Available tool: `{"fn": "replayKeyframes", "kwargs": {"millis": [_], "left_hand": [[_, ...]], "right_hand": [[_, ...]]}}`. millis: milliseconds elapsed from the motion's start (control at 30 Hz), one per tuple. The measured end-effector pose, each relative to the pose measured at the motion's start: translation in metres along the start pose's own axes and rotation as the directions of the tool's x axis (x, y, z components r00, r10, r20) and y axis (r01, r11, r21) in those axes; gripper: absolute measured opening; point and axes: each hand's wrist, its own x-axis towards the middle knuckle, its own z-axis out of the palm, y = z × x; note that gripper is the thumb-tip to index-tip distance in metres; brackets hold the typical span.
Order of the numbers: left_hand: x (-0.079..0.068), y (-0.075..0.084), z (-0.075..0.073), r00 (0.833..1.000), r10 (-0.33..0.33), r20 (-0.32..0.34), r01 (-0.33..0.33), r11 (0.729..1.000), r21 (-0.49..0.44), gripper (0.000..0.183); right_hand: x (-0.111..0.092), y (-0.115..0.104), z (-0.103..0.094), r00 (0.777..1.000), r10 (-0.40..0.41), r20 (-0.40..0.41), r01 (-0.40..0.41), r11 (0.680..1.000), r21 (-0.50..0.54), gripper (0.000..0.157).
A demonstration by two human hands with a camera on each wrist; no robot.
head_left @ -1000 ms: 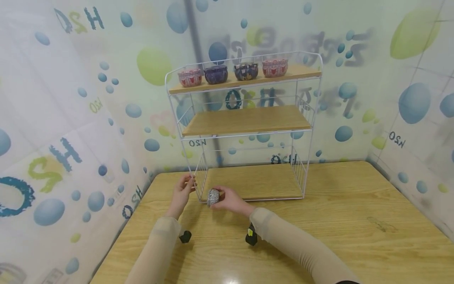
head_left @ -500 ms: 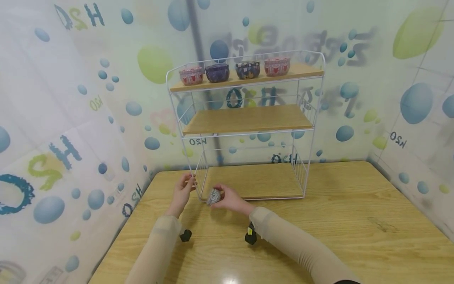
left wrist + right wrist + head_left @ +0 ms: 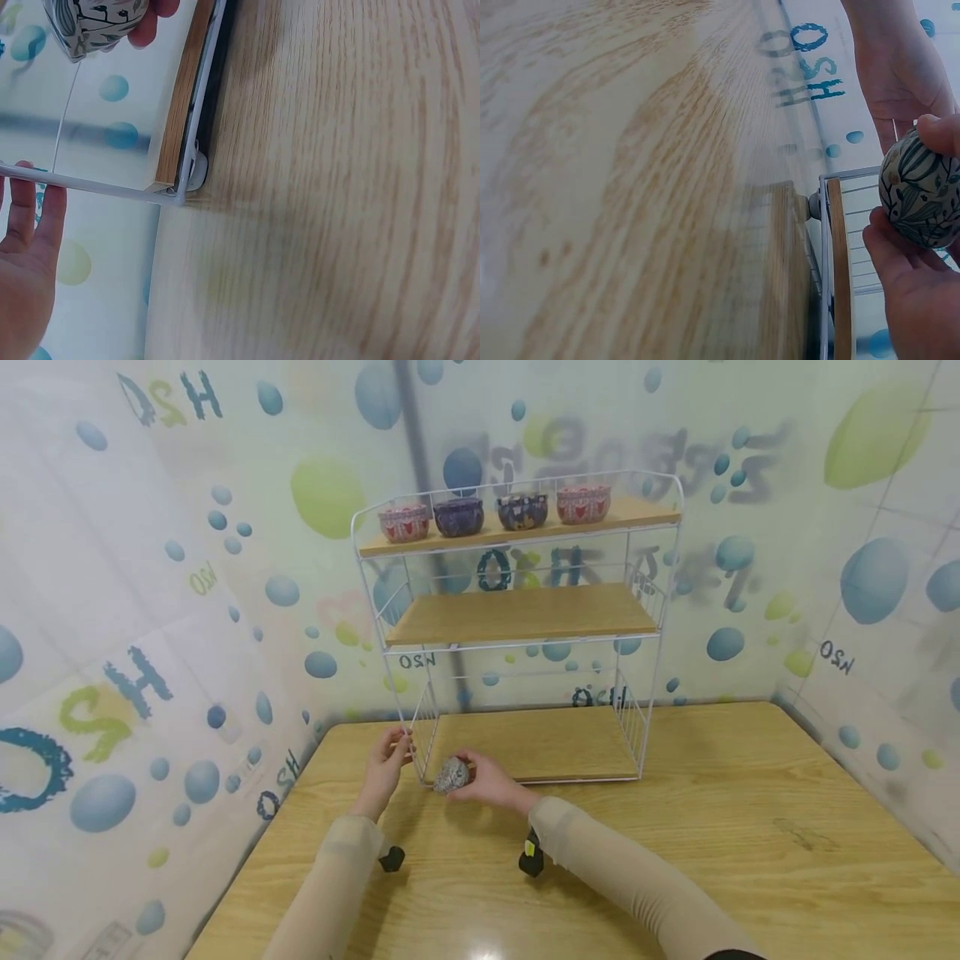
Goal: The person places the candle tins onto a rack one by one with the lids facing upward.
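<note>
My right hand (image 3: 491, 781) holds a small round jar (image 3: 452, 775) between thumb and fingers, in front of the bottom shelf's left front corner. White with dark leaf sprigs, the jar (image 3: 922, 187) is tilted in the right wrist view. Only part of this jar (image 3: 97, 22) shows at the top of the left wrist view. My left hand (image 3: 386, 768) is at the left front post of a white wire shelf rack (image 3: 525, 642). In the left wrist view, the fairly straight fingers (image 3: 52, 217) of that hand touch the post, with the thumb out of sight.
The rack stands on a wooden table (image 3: 712, 827) and has three wooden shelves. Several similar jars, such as a pink one with hearts (image 3: 583, 505) and a dark blue one (image 3: 459, 517), line its top shelf. Patterned sheets (image 3: 187, 635) surround the table.
The jar has turned in my right hand, so its tilt differs and more of its rounded side faces the head camera. My left hand has stayed at the post.
</note>
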Motion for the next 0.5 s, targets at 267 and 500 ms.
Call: {"fn": "replayKeyframes", "kwargs": {"millis": [267,500], "left_hand": [[-0.0004,-0.0017,-0.0007,1.000,0.007,-0.010,-0.007,1.000,0.016,0.021],[-0.0008,-0.0010,-0.0013,1.000,0.003,-0.015,-0.003,1.000,0.023,0.020]], "right_hand": [[-0.0012,-0.0013,0.0007,1.000,0.005,0.002,-0.005,1.000,0.028,0.071],[-0.0015,-0.0019,0.0010,1.000,-0.014,-0.002,0.014,1.000,-0.016,0.068]]}}
